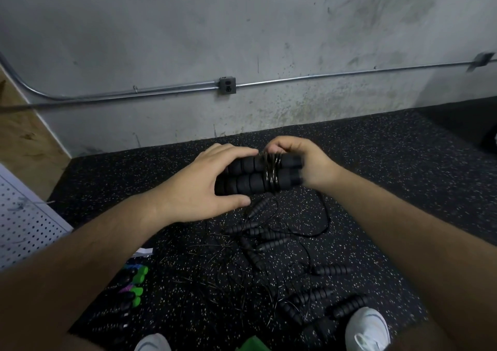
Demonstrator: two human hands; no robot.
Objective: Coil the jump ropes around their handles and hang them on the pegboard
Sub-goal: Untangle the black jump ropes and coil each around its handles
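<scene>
Two black foam jump rope handles (247, 174) lie side by side in front of me, with thin black rope (273, 173) coiled in several turns around their middle. My left hand (204, 183) grips the left end of the pair, fingers over the top and thumb underneath. At the right end my right hand (301, 159) holds the handles, its fingers curled over the coils. A loose strand hangs from the coil toward the floor. The white pegboard (24, 221) shows at the left edge.
Several more black jump ropes (269, 243) lie tangled on the speckled rubber floor below my hands. Green-handled ropes (134, 286) sit at the lower left. My white shoes (367, 329) stand at the bottom edge. A grey concrete wall with conduit and an outlet (227, 85) is ahead.
</scene>
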